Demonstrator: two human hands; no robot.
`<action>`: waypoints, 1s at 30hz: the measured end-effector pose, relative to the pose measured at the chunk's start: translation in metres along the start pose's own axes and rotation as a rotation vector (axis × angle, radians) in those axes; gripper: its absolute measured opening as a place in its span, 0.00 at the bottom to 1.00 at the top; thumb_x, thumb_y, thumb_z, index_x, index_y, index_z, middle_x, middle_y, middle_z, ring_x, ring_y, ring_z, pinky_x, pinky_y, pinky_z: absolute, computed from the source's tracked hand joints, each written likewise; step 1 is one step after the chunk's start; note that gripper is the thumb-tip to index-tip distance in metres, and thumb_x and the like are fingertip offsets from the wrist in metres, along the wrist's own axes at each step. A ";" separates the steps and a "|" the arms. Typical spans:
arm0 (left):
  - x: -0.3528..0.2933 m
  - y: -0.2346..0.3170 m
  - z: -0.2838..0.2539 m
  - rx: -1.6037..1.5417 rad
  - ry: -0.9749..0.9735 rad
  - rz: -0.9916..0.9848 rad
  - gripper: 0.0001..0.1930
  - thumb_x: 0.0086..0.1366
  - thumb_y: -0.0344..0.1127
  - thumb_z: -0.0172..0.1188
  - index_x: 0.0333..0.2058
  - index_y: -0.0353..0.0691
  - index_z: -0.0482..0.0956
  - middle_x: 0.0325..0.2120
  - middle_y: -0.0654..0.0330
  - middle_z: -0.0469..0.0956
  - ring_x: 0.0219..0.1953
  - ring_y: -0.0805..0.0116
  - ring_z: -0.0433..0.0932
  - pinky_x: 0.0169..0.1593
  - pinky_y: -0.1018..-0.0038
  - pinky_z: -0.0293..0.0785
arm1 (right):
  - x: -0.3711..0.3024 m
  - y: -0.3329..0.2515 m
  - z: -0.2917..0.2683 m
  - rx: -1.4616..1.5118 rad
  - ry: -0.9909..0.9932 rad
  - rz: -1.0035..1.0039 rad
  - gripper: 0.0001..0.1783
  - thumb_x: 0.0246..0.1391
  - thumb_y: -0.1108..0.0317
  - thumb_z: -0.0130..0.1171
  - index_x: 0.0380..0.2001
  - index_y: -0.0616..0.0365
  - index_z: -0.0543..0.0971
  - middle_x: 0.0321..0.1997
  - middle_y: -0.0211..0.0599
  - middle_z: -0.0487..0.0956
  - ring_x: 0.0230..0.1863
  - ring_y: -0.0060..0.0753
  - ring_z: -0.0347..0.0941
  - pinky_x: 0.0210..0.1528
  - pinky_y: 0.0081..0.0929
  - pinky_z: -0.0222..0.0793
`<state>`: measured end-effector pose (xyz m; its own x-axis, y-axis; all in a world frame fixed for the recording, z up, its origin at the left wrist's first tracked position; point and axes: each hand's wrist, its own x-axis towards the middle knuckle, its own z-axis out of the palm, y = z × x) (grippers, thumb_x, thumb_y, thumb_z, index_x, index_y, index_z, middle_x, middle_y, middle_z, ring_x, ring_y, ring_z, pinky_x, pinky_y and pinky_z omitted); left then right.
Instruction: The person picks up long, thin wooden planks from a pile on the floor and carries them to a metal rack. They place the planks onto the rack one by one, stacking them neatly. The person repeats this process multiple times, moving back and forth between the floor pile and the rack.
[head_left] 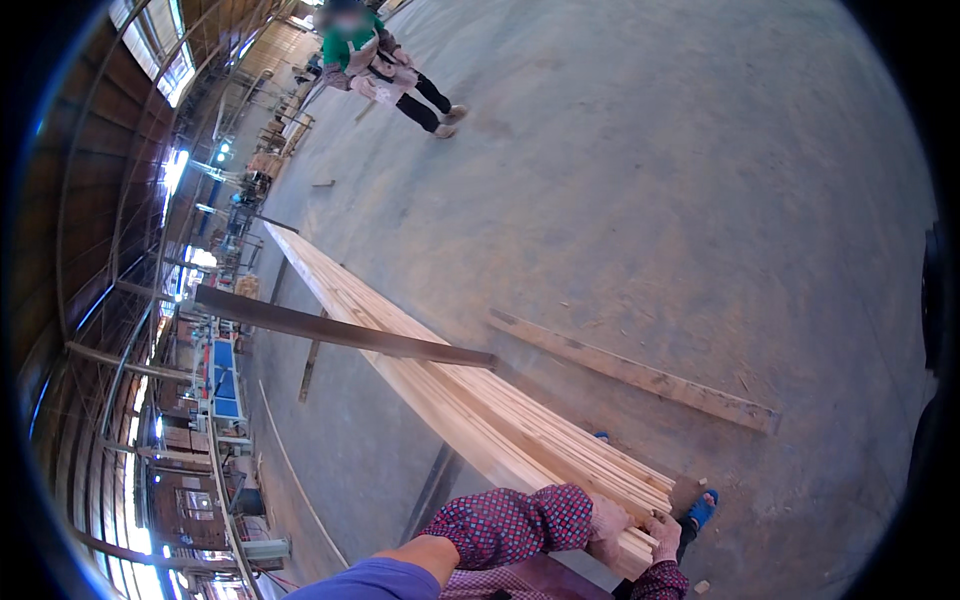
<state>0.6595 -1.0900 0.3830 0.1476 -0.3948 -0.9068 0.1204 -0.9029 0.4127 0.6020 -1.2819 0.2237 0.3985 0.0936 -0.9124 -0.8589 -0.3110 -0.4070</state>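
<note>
Long, pale wooden strips (470, 400) lie side by side in a stack, running from near my body to the far left. My left hand (608, 525), in a light glove below a dark patterned oversleeve, is closed around strips at the near end. Beside it, my right hand (663, 535), also gloved, grips the end of the strips, its fingers curled over the edge. The far sides of both hands are hidden by wood. A dark metal bar (350, 330) crosses in front of the stack midway along it.
A flat wooden board (630, 370) lies on the concrete floor (700, 200) to the right. A blue sandal (705, 510) shows beside the near end. Another person (375, 65) stands far off at the top. Machines with blue panels (225, 375) line the left wall.
</note>
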 end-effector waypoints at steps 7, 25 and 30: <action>0.011 -0.003 -0.004 -0.052 -0.044 -0.075 0.35 0.48 0.49 0.62 0.56 0.45 0.69 0.50 0.52 0.74 0.53 0.54 0.73 0.53 0.61 0.71 | 0.007 0.009 0.000 -0.046 -0.035 -0.020 0.19 0.44 0.71 0.59 0.41 0.68 0.79 0.30 0.34 0.80 0.26 0.23 0.74 0.29 0.22 0.70; 0.027 -0.026 0.000 -0.088 0.050 0.036 0.36 0.43 0.52 0.67 0.50 0.39 0.74 0.41 0.46 0.79 0.47 0.51 0.77 0.49 0.60 0.73 | 0.015 0.020 -0.006 0.227 -0.158 -0.037 0.17 0.45 0.70 0.62 0.38 0.71 0.79 0.32 0.35 0.79 0.32 0.24 0.74 0.36 0.21 0.69; 0.034 -0.034 0.010 -0.098 0.154 0.081 0.33 0.43 0.51 0.66 0.48 0.39 0.75 0.40 0.46 0.79 0.45 0.50 0.78 0.49 0.59 0.74 | 0.024 0.032 -0.005 0.321 -0.184 0.003 0.17 0.45 0.71 0.62 0.39 0.71 0.79 0.34 0.36 0.80 0.33 0.25 0.75 0.38 0.22 0.70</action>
<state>0.6509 -1.0744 0.3370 0.3080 -0.4282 -0.8495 0.1960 -0.8452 0.4971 0.5857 -1.2944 0.1887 0.3566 0.2710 -0.8941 -0.9286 -0.0020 -0.3710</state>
